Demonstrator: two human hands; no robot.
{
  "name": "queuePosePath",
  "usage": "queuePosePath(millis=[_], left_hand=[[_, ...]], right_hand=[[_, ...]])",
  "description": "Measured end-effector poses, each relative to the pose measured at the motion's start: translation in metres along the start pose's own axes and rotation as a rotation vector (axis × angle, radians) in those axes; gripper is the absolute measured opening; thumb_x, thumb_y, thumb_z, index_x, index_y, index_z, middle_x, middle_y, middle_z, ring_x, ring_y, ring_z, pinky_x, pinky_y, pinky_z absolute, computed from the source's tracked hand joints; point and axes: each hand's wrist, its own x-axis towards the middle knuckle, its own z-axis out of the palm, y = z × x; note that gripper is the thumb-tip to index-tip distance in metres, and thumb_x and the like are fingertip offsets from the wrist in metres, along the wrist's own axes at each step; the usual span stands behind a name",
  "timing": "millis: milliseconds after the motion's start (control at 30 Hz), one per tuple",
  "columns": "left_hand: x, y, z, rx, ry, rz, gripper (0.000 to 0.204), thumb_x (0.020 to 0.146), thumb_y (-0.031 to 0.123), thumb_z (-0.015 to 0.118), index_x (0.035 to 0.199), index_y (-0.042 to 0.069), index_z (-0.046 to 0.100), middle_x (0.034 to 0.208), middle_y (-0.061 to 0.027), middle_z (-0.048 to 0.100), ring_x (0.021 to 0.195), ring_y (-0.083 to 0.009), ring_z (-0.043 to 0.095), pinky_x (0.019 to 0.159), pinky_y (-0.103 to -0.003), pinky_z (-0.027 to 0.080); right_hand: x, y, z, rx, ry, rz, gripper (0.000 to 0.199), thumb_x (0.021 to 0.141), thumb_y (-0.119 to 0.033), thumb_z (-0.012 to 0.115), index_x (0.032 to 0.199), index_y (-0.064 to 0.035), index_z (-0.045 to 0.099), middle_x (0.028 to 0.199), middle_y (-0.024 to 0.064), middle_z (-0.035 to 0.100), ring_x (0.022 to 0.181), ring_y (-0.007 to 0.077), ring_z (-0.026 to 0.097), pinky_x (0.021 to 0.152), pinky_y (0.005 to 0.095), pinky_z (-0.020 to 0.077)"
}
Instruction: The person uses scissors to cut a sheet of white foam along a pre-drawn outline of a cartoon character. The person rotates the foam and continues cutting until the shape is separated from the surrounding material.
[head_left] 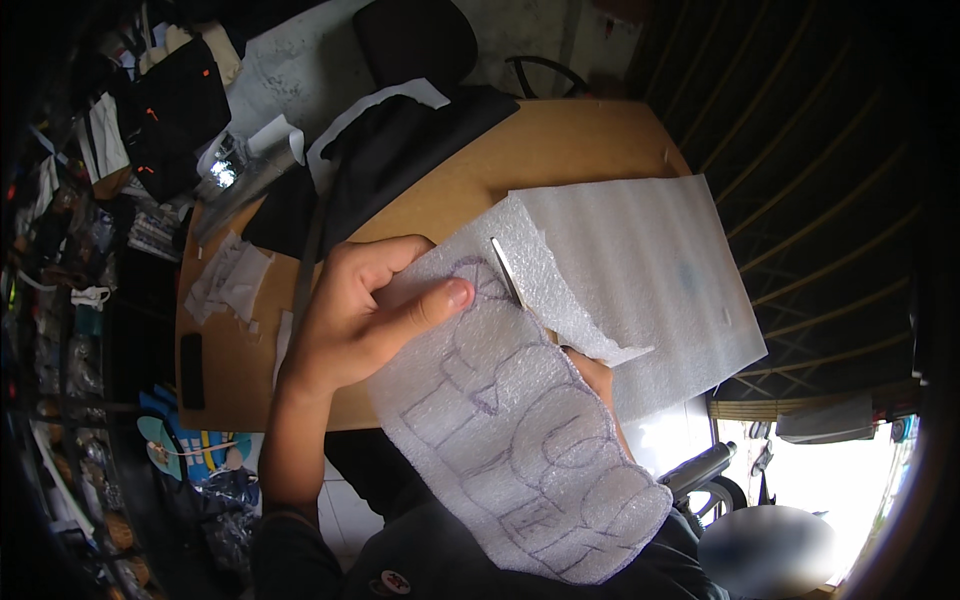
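Observation:
A white foam sheet (510,400) with purple-blue drawn outlines is held up over my lap. My left hand (375,320) pinches its upper left part, the thumb pressed on top and the other fingers behind. One narrow metal blade of a pair of scissors (507,270) shows above the foam, at the upper end of the drawn outline. Below it, a partly cut foam strip (560,290) hangs off along the sheet's right side. My right hand (592,378) is mostly hidden under the foam, at the scissors' handle end; its fingers and the handles are out of sight.
A larger white foam sheet (670,280) lies on the brown table (580,140). Black fabric (400,160) covers the table's far left, near foam scraps (232,280) and a dark phone-like slab (192,370). Crowded shelves line the left; a motorbike part (705,468) shows lower right.

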Motion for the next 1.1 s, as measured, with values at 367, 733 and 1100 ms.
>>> queuePosePath(millis=[367, 733, 1100], left_hand=[[0.0, 0.008, -0.004, 0.06, -0.064, -0.011, 0.025, 0.083, 0.02, 0.067, 0.071, -0.001, 0.06, 0.057, 0.0058, 0.047, 0.054, -0.0002, 0.037, 0.046, -0.02, 0.027], [0.005, 0.017, -0.002, 0.092, -0.129, -0.122, 0.024, 0.08, 0.019, 0.067, 0.079, -0.005, 0.064, 0.068, -0.0049, 0.063, 0.063, -0.0052, 0.054, 0.056, -0.021, 0.041], [0.008, 0.017, -0.004, 0.017, -0.185, -0.069, 0.024, 0.081, 0.018, 0.068, 0.077, -0.005, 0.063, 0.065, -0.0024, 0.06, 0.061, -0.0038, 0.05, 0.053, -0.021, 0.038]], right_hand=[[-0.003, -0.012, -0.005, -0.121, 0.018, 0.019, 0.051, 0.066, -0.019, 0.078, 0.107, 0.0043, 0.06, 0.085, 0.0063, 0.066, 0.076, 0.0122, 0.063, 0.072, 0.0257, 0.0504], [-0.006, -0.017, -0.003, -0.05, 0.057, 0.008, 0.053, 0.067, -0.018, 0.079, 0.11, 0.0053, 0.058, 0.08, 0.0058, 0.065, 0.074, 0.0105, 0.062, 0.07, 0.0253, 0.0499], [-0.006, -0.003, -0.01, 0.026, 0.009, -0.059, 0.058, 0.068, -0.024, 0.081, 0.111, 0.0077, 0.057, 0.077, 0.0036, 0.062, 0.069, 0.0082, 0.057, 0.065, 0.0223, 0.0464]])
